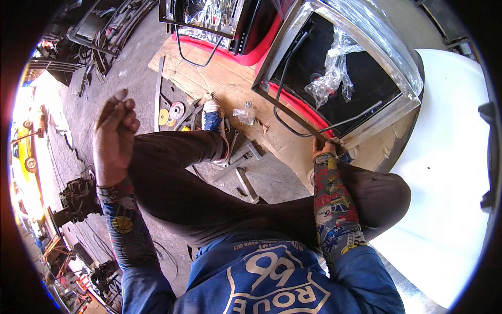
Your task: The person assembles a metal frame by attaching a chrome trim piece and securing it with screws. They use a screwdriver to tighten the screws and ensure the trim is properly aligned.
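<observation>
- Right hand [325, 148]: right of centre, at the lower edge of a metal-framed panel [368, 76]. Fingers are partly hidden; cannot tell whether they pinch the edge or only rest against it.
- Left hand [114, 138]: raised at left of centre, well apart from the panel. Fingers are bent, tips near one another; cannot tell whether anything is pinched between them.
- Metal-framed panel: upper right of the frame, tilted in view, with a dark face, red trim [302, 109] along the lower side and a black bent rod [299, 134]. Crumpled clear plastic [334, 65] lies over part of the face.
- Second framed unit [238, 25]: top centre, also with red trim and clear plastic.
- Cardboard [272, 141]: beneath both units.
- White panel [444, 157]: right side, curved, beside the cardboard.
- Floor, centre: a hammer [254, 150] and a wrench [234, 145] near the person's shoe [212, 116].
- Left of the shoe: a yellow disc [164, 115], a red-and-white disc [177, 110] and a flat metal bar [158, 94].
</observation>
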A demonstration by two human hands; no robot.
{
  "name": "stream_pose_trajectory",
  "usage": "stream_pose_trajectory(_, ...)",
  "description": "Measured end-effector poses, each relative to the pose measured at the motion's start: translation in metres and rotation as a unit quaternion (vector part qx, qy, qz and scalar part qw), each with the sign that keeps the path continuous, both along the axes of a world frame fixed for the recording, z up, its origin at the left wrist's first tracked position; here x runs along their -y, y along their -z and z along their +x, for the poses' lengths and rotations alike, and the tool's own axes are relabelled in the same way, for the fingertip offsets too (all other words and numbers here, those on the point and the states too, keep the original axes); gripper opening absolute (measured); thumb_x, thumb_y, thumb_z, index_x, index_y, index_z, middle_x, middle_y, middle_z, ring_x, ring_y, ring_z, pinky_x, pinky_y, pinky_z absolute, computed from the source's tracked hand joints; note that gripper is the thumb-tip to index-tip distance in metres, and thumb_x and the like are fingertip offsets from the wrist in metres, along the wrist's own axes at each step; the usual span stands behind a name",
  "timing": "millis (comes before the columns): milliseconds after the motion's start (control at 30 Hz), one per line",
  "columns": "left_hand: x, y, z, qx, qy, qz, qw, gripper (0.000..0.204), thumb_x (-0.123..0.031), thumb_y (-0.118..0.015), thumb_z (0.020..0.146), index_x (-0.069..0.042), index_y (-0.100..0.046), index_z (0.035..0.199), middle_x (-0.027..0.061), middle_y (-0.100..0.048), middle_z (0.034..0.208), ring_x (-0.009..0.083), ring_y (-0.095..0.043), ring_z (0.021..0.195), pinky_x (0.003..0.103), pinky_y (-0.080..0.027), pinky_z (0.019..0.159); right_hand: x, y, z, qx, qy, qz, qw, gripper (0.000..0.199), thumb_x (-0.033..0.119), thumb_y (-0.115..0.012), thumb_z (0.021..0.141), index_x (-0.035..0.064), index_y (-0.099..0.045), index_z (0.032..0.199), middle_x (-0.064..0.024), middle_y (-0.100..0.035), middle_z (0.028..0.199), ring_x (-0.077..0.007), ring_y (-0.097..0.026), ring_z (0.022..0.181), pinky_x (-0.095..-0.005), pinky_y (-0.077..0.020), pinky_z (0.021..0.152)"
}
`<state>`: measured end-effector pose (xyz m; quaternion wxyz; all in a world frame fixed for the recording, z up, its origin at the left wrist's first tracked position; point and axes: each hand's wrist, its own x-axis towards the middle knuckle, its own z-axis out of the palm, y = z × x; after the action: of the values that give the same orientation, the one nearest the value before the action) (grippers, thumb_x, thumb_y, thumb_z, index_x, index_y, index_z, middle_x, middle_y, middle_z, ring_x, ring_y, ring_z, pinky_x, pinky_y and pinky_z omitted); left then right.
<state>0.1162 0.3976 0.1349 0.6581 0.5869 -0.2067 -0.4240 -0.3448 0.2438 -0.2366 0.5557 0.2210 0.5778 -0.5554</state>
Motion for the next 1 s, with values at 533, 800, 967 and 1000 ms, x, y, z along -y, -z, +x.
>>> stream_pose_trajectory(533, 0.107, 0.358, -0.173, -0.142, -0.005, 0.36, 0.922, 0.023, -0.024, -0.061, 0.086, -0.003, -0.069, 0.087, 0.0108, -0.067, 0.075, 0.0231, -0.065, 0.066, 0.037, -0.048, 0.055, -0.02, -0.09, 0.121, -0.313, -0.426, -0.151, 0.835, 0.009, 0.016, -0.062, 0.094, 0.0085, -0.064, 0.099, -0.0048, -0.068, 0.081, -0.0135, -0.063, 0.064, -0.0257, -0.0479, 0.052)
stream_pose_trajectory(800, 0.128, 0.46, -0.203, 0.143, 0.04, 0.467, 0.872, 0.05, -0.044, -0.072, 0.083, 0.001, -0.067, 0.104, 0.0257, -0.069, 0.102, 0.0433, -0.066, 0.097, 0.05, -0.051, 0.084, 0.06, -0.082, 0.19, -0.448, -0.566, -0.233, 0.652, 0.022, 0.014, -0.061, 0.097, -0.0022, -0.067, 0.111, -0.0036, -0.067, 0.089, -0.0113, -0.061, 0.081, -0.0261, -0.0487, 0.075)
stream_pose_trajectory(967, 0.126, 0.453, -0.193, 0.167, -0.029, 0.457, 0.873, 0.043, -0.033, -0.07, 0.082, -0.002, -0.063, 0.111, 0.0269, -0.068, 0.102, 0.0451, -0.065, 0.097, 0.052, -0.051, 0.083, 0.08, -0.07, 0.221, -0.513, -0.655, -0.136, 0.538, 0.027, 0.022, -0.058, 0.095, 0.0038, -0.067, 0.112, -0.0228, -0.068, 0.103, -0.0385, -0.066, 0.095, -0.0423, -0.0508, 0.083)
stream_pose_trajectory(1000, 0.123, 0.452, -0.192, 0.175, -0.063, 0.447, 0.875, 0.041, -0.03, -0.069, 0.083, -0.003, -0.063, 0.113, 0.0279, -0.068, 0.102, 0.0463, -0.065, 0.096, 0.054, -0.051, 0.082, 0.081, -0.068, 0.225, -0.537, -0.647, -0.134, 0.525, 0.028, 0.023, -0.059, 0.094, 0.0054, -0.068, 0.113, -0.0249, -0.067, 0.104, -0.0432, -0.064, 0.098, -0.0469, -0.0503, 0.083)
